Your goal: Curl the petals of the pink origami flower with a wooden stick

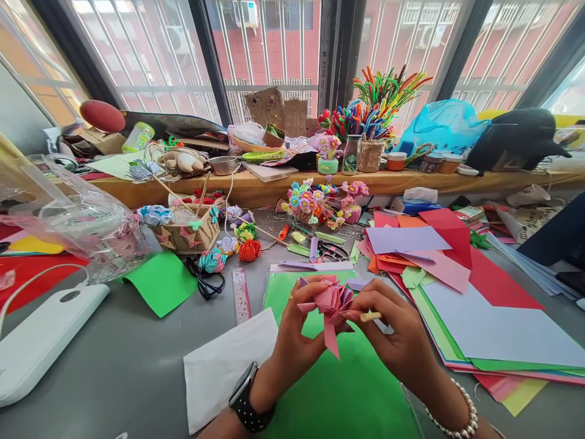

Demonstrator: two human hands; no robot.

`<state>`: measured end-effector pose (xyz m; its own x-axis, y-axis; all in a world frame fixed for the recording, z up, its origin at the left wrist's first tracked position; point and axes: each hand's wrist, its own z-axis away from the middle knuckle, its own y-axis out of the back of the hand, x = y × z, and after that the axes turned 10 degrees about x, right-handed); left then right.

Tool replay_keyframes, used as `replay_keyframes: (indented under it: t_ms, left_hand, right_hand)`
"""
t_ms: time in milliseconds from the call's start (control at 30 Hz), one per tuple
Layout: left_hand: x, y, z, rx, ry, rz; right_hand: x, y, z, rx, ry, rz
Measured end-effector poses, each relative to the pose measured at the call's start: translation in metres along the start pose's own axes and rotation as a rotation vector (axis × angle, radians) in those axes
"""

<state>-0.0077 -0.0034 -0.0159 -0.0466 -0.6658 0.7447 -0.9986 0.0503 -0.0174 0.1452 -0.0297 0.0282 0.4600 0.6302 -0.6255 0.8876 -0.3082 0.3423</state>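
A pink folded paper flower (329,299) is held up over the green sheet (351,384), with a loose pink strip hanging from its lower side. My left hand (299,323) grips the flower from the left, fingers curled over its top edge and thumb below. On the other side my right hand (395,326) pinches a petal at the flower's right edge. A short pale wooden stick (370,316) also sits between the right hand's fingers. Purple paper shows behind the flower; how it joins the pink paper is hidden.
Stacked coloured paper (507,329) lies to the right, a white sheet (228,366) to the left. Beyond are a pink ruler (241,296), black-handled scissors (333,250), paper flowers (249,250) and a cardboard basket (185,238). A white power bank (55,341) lies far left.
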Motion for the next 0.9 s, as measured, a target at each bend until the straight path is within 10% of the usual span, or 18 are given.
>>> replay_keyframes:
  t_ms: [267, 900]
  left_hand:
    - [0.0006, -0.0028, -0.0046, 0.086, 0.345, 0.038]
    - [-0.0001, -0.0008, -0.0049, -0.059, 0.346, 0.03]
  right_hand:
    - [0.0029, 0.0052, -0.0045, -0.177, -0.153, -0.077]
    - [0.0078, -0.0014, -0.0046, -0.084, -0.342, -0.112]
